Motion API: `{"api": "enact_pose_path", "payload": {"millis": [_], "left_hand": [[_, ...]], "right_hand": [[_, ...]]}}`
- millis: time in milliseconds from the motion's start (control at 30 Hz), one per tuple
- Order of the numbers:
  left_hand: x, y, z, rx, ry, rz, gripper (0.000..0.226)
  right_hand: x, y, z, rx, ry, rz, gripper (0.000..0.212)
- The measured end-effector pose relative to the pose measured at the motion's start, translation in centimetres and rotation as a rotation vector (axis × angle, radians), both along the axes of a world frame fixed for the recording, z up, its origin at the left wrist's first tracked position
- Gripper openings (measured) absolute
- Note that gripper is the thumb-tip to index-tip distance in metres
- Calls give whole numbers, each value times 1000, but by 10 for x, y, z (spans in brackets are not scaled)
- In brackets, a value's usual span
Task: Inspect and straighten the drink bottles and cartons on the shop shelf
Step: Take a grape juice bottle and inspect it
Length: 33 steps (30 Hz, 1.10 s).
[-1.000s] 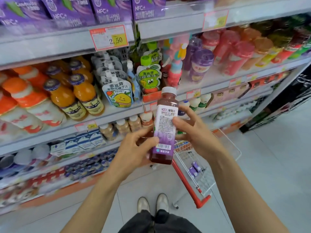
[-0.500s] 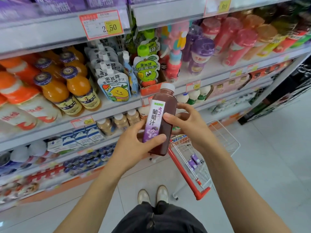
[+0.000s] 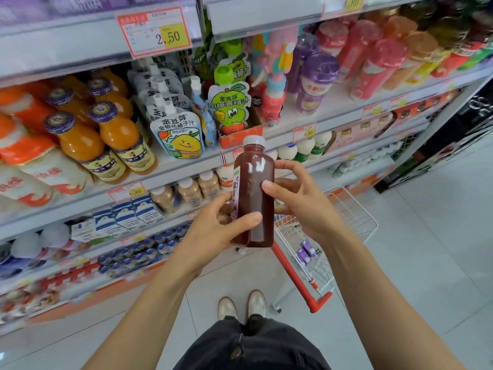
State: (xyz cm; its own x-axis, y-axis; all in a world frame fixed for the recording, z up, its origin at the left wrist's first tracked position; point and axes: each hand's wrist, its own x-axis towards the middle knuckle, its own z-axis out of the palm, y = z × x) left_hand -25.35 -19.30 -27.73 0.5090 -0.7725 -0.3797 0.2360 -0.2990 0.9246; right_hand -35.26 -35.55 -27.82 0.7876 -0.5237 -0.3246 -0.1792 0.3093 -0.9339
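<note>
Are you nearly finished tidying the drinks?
Not yet. Done: the pouches stand in a neat row facing out, though I can't tell who set them. In hand: the left hand and right hand both grip the dark bottle in front of the shelf, its plain side toward the camera. Left: the bottle has to go back on the shelf, label forward.
</note>
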Motion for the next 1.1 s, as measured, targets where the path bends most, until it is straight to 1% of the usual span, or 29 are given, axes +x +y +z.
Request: {"api": "enact_pose_path", "payload": {"millis": [33, 133, 200, 267, 300, 367, 433, 500, 600, 767, 867, 933, 1000, 1033, 1067, 1100], "left_hand": [[-1, 0, 1, 0, 2, 3, 55], [0, 1, 4, -5, 6, 13, 29], [4, 3, 8, 5, 45, 21, 23], [6, 4, 11, 30, 65, 4, 43], [6, 5, 12, 38, 78, 7, 49], [7, 4, 12, 61, 87, 19, 46], [6, 2, 12, 96, 104, 29, 43], [4, 1, 11, 109, 118, 57, 47], [3, 2, 12, 89, 133, 48, 41], [6, 6, 21, 115, 178, -49, 51], [5, 10, 19, 135, 264, -8, 60], [5, 12, 15, 115, 287, -17, 56], [6, 14, 16, 67, 279, -39, 44], [6, 15, 17, 46, 270, -43, 44], [6, 16, 18, 28, 268, -48, 50], [7, 16, 18, 19, 267, -54, 58]], "right_hand": [[0, 2, 0, -24, 6, -6, 48], [0, 5, -1, -66, -10, 8, 45], [-1, 3, -1, -57, -15, 46, 40], [-3, 1, -2, -58, 4, 98, 44], [-5, 2, -3, -77, -1, 121, 49], [-10, 4, -3, -168, -67, 161, 55], [-15, 7, -1, -255, -126, 273, 58], [-19, 10, -1, -261, -135, 371, 49], [-21, 11, -3, -240, -128, 332, 37], [-21, 13, -2, -273, -116, 262, 35], [-20, 15, 1, -359, -74, 270, 33], [-22, 16, 2, -355, -67, 253, 36], [-23, 16, -2, -312, -43, 109, 44], [-22, 14, -6, -285, 12, 32, 53], [-20, 11, -8, -242, 79, -2, 66], [-18, 9, -11, -154, 118, 8, 76]]}}
